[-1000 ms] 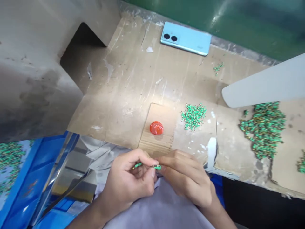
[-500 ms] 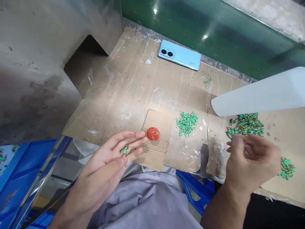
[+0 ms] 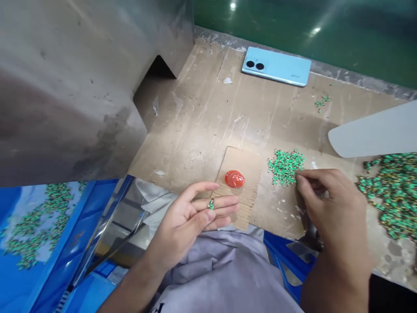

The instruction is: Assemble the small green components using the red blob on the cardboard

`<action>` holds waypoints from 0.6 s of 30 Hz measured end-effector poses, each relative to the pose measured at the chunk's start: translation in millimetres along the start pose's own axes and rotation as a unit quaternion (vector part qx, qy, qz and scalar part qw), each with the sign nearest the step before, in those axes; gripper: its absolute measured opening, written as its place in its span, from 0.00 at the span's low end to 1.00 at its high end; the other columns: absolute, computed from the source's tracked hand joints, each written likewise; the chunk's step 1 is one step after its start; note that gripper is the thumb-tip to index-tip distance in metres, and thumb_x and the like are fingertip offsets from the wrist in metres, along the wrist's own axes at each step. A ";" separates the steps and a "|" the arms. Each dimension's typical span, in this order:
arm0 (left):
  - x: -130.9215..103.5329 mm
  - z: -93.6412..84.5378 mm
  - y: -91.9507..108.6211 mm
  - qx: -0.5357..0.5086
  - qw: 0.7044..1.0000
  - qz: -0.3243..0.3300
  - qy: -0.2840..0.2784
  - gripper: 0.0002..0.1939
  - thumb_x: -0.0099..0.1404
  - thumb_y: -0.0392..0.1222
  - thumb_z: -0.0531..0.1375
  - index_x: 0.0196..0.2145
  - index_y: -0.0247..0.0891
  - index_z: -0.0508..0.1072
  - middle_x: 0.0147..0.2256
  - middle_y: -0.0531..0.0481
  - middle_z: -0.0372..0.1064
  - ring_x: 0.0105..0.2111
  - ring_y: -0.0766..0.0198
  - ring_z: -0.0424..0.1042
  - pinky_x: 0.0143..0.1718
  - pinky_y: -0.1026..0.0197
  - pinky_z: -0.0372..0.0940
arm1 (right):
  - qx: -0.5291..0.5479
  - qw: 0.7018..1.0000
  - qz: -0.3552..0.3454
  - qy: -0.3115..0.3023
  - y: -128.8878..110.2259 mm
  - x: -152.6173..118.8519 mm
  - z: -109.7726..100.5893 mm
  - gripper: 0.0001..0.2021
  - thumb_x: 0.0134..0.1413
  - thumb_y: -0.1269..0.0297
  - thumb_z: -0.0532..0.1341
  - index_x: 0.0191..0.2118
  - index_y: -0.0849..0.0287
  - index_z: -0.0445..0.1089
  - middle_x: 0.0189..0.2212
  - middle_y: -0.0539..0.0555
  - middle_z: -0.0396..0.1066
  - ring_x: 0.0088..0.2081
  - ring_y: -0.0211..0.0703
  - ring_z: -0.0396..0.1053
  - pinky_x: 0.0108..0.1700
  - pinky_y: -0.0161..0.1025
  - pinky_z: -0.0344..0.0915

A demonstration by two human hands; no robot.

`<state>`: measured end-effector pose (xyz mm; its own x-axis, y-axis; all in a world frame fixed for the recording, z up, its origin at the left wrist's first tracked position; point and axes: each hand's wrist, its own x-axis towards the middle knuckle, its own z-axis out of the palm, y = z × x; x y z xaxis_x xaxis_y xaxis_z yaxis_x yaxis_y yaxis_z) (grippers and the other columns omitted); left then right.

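Note:
My left hand (image 3: 192,217), palm up, pinches a tiny green part with metallic ends (image 3: 211,204) between its thumb and fingers. Just beyond its fingertips is a glossy red-orange blob or shallow dish (image 3: 234,178) on a small cardboard piece (image 3: 239,158). Thumb and index finger of my right hand (image 3: 335,204) are pressed together at the right edge of a small heap of similar green parts (image 3: 285,167). Whatever sits between those right fingertips is too small to make out.
A light-blue phone (image 3: 280,67) lies at the back of the cardboard-covered table (image 3: 195,130). At right are a white tapered object (image 3: 378,130) and a larger heap of green parts (image 3: 395,191). A metal housing (image 3: 97,95) stands left, above a blue bin (image 3: 19,226) holding more parts.
My right hand has gone from beside the larger heap to the small heap's edge, its fingers now together. The left hand keeps its green part. The whole view has shifted leftward.

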<state>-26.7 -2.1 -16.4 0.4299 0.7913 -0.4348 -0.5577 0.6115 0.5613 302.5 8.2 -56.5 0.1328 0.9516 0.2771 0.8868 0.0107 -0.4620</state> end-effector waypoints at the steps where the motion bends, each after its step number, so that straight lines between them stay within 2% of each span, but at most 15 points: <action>1: 0.4 -0.2 -1.7 0.010 1.000 0.006 -0.005 0.11 0.79 0.35 0.70 0.56 0.43 0.82 0.52 0.42 0.90 0.52 0.55 0.90 0.47 0.65 0.83 | -0.003 1.000 0.005 -0.004 -0.7 0.2 -0.1 0.05 0.68 0.62 0.69 0.38 0.52 0.80 0.37 0.59 0.82 0.36 0.53 0.78 0.41 0.50 0.72; 4: 1.2 -0.9 -5.4 0.048 0.999 0.008 -0.011 0.09 0.79 0.39 0.70 0.54 0.39 0.82 0.49 0.40 0.89 0.43 0.56 0.91 0.35 0.67 0.80 | 0.014 0.998 0.059 0.009 -12.6 -1.1 -1.2 0.05 0.68 0.66 0.66 0.38 0.51 0.79 0.37 0.59 0.81 0.35 0.54 0.78 0.40 0.50 0.70; 6: 1.6 -0.6 -6.1 0.081 0.997 0.007 -0.001 0.08 0.79 0.40 0.69 0.52 0.37 0.82 0.47 0.39 0.88 0.38 0.58 0.89 0.29 0.69 0.75 | 0.059 0.988 0.127 0.069 -27.4 -5.0 -2.1 0.05 0.68 0.67 0.67 0.39 0.51 0.81 0.36 0.58 0.82 0.34 0.54 0.78 0.39 0.50 0.70; 9: 2.5 2.1 -5.6 0.118 0.993 0.000 0.013 0.07 0.78 0.40 0.68 0.49 0.36 0.79 0.44 0.40 0.85 0.32 0.62 0.85 0.25 0.69 0.69 | 0.139 0.971 0.143 0.131 -54.2 -15.9 -1.8 0.03 0.68 0.62 0.72 0.40 0.51 0.82 0.35 0.57 0.83 0.32 0.53 0.80 0.36 0.49 0.75; 10: 2.5 3.5 -5.3 0.125 0.992 -0.001 0.013 0.06 0.78 0.41 0.68 0.49 0.37 0.78 0.43 0.41 0.84 0.31 0.63 0.83 0.24 0.69 0.67 | 0.189 0.964 0.144 0.121 -63.6 -20.0 -1.3 0.02 0.68 0.62 0.74 0.42 0.51 0.83 0.37 0.56 0.85 0.34 0.52 0.82 0.37 0.49 0.78; 11: 2.2 5.1 -5.1 0.133 0.991 -0.002 0.013 0.06 0.78 0.41 0.68 0.48 0.37 0.77 0.42 0.43 0.83 0.30 0.64 0.81 0.24 0.69 0.66 | 0.243 0.955 0.127 0.112 -72.8 -24.0 -0.8 0.03 0.67 0.62 0.76 0.42 0.52 0.83 0.36 0.55 0.85 0.31 0.50 0.82 0.33 0.46 0.79; 14: -1.5 10.1 -5.4 0.191 0.981 -0.002 0.023 0.06 0.81 0.43 0.64 0.48 0.39 0.76 0.32 0.53 0.74 0.26 0.69 0.71 0.24 0.68 0.62 | 0.383 0.914 0.130 -0.024 -98.4 -33.3 1.0 0.03 0.68 0.66 0.75 0.44 0.52 0.83 0.36 0.52 0.87 0.28 0.44 0.84 0.30 0.38 0.84; 16: -4.9 13.9 -6.2 0.259 0.965 0.004 0.036 0.07 0.83 0.44 0.60 0.48 0.40 0.78 0.27 0.58 0.65 0.23 0.70 0.62 0.24 0.68 0.58 | 0.444 0.882 0.129 -0.088 -110.9 -37.1 2.7 0.04 0.71 0.69 0.73 0.45 0.52 0.81 0.37 0.52 0.88 0.29 0.42 0.86 0.32 0.35 0.85; 18: -7.0 17.8 -7.4 0.336 0.940 0.032 0.051 0.07 0.82 0.42 0.61 0.49 0.40 0.79 0.25 0.60 0.60 0.22 0.69 0.58 0.24 0.67 0.57 | 0.476 0.865 0.114 -0.110 -117.4 -39.7 5.0 0.06 0.72 0.71 0.72 0.46 0.52 0.79 0.37 0.50 0.88 0.31 0.41 0.87 0.34 0.33 0.86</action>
<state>-13.0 -12.1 -5.0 0.3217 0.8429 -0.4313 0.0102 0.4524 0.8917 190.8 -29.3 -17.4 0.0761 0.9966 -0.0301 0.0680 -0.0353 -0.9971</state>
